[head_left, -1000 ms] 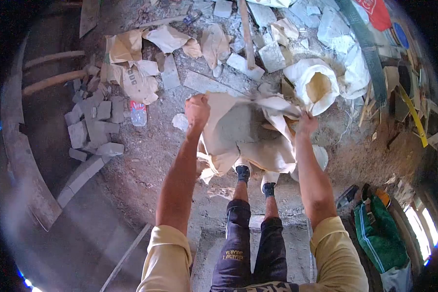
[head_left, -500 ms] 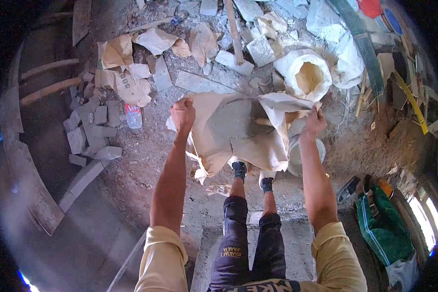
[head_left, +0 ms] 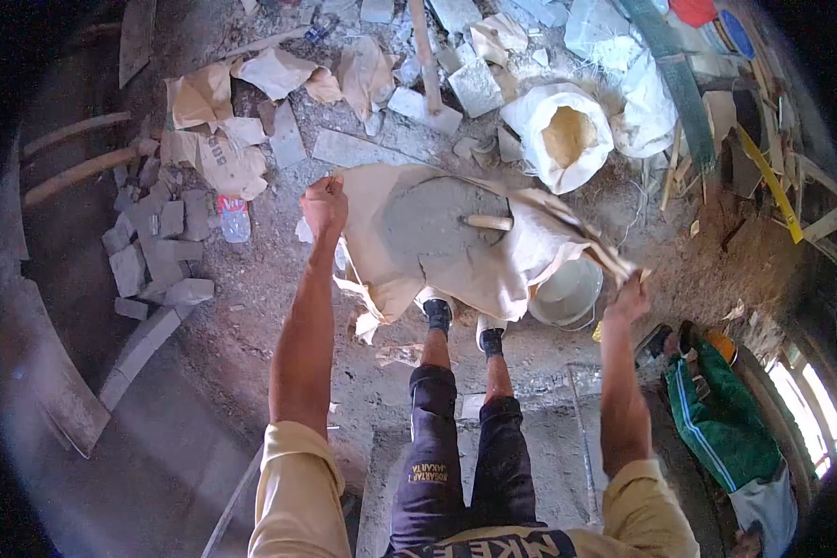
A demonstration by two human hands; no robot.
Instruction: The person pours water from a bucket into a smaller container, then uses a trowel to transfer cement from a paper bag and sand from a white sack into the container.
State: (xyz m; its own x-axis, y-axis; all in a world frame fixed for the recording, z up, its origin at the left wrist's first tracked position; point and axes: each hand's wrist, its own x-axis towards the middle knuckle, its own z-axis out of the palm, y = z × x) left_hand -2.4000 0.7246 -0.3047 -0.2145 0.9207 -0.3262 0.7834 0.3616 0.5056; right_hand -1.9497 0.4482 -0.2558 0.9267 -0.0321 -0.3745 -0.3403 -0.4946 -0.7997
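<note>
Head view: a wide brown paper sheet [head_left: 465, 279] spreads over the dirt floor [head_left: 237, 325], cradling grey mortar-like material [head_left: 418, 219] toward its middle. The left hand [head_left: 325, 206] has its grip clamped on the far left corner, the right hand [head_left: 629, 298] on the raised right edge, apparently to keep the material inward.

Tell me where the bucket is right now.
In the head view, the pale bucket is right of centre, partly hidden by the brown paper sheet and just left of the right hand.

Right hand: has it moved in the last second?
Yes: the right hand has moved rightward and down the picture, away from the open white sack.
</note>
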